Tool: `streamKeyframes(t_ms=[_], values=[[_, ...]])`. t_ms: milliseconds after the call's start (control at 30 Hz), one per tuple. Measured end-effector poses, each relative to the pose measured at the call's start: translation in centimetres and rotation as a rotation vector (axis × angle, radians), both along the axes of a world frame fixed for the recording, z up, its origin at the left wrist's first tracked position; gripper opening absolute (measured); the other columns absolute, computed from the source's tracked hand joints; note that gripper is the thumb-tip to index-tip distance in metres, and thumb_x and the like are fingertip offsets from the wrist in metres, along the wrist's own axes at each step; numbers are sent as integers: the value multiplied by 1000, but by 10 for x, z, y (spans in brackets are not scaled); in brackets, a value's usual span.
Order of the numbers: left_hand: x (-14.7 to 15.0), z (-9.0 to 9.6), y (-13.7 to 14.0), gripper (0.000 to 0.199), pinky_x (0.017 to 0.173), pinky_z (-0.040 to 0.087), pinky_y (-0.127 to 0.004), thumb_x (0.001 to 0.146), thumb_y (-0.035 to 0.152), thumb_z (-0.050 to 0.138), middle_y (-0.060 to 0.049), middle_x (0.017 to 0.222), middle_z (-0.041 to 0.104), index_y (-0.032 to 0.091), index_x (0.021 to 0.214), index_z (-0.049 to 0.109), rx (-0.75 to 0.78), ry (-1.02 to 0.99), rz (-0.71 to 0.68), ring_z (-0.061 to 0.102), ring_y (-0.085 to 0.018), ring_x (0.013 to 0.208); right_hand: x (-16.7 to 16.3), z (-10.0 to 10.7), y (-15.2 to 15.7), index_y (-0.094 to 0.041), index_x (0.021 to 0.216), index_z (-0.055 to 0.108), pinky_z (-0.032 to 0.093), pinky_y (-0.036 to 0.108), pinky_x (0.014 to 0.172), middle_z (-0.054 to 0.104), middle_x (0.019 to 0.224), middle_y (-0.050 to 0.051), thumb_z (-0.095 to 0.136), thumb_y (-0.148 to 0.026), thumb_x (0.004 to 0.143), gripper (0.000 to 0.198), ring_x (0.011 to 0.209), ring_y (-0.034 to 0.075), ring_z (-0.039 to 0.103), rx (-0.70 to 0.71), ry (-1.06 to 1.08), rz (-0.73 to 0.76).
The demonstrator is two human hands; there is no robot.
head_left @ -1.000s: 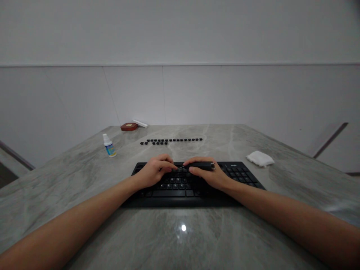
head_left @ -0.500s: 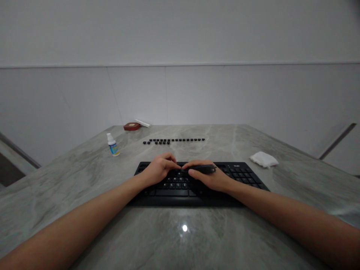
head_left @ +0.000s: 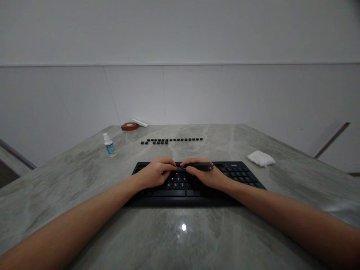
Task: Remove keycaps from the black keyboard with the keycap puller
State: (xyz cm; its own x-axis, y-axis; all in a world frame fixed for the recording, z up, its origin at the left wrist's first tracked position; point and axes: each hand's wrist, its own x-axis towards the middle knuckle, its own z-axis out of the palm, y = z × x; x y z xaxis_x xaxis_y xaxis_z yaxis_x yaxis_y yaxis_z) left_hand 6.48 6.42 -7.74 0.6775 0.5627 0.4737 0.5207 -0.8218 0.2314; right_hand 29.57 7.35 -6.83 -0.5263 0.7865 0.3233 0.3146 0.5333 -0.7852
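A black keyboard point(head_left: 174, 193) lies across the table in front of me, with several bare switch sockets point(head_left: 176, 185) showing where keycaps are off. My right hand point(head_left: 209, 174) is closed around a black-handled tool point(head_left: 200, 166) with a thin metal wire end, held low over the upper middle keys. My left hand point(head_left: 157, 172) rests over the keyboard's left part. Its thumb and forefinger come together at the tool's metal end; whatever they pinch there is hidden. Beyond the keyboard, loose black keycaps point(head_left: 178, 140) stand in a long row with a shorter one before it.
A white spray bottle point(head_left: 110, 149) with a blue label stands at the left. At the back are a reddish-brown case point(head_left: 129, 126) and a white flat item point(head_left: 140, 123). Folded white cloth or tissue point(head_left: 261, 158) lies to the right. The wall point(head_left: 180, 93) borders the marbled table point(head_left: 157, 236).
The whole view has shifted slightly. The tool's metal end now shows plainly between my hands, and my left fingertips have moved a little over it. The keycap rows look the same.
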Motion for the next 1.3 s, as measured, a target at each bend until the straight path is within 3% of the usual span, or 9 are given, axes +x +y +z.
streamKeyframes(t_ms=[433,767,1300], values=[[1,0,0,33,83,53,-29,82,3,47,-6,98,70,17,98,72,-33,-28,20,65,-16,89,-1,-1,0,-26,96,71,47,32,94,72,98,-3,56,-18,82,22,96,15,65,26,40,-18],[5,4,2,18,79,53,-27,91,20,55,-6,92,70,16,91,73,-106,-53,31,65,-16,85,-3,-1,0,-25,96,72,46,34,95,73,97,-2,56,-19,82,22,97,17,65,-13,51,-39],[2,1,3,22,80,53,-27,94,21,50,-6,94,69,15,95,72,-63,-21,-4,65,-15,86,-2,-3,-5,-25,96,72,48,34,93,73,95,-1,57,-21,82,20,93,16,66,77,68,-51]])
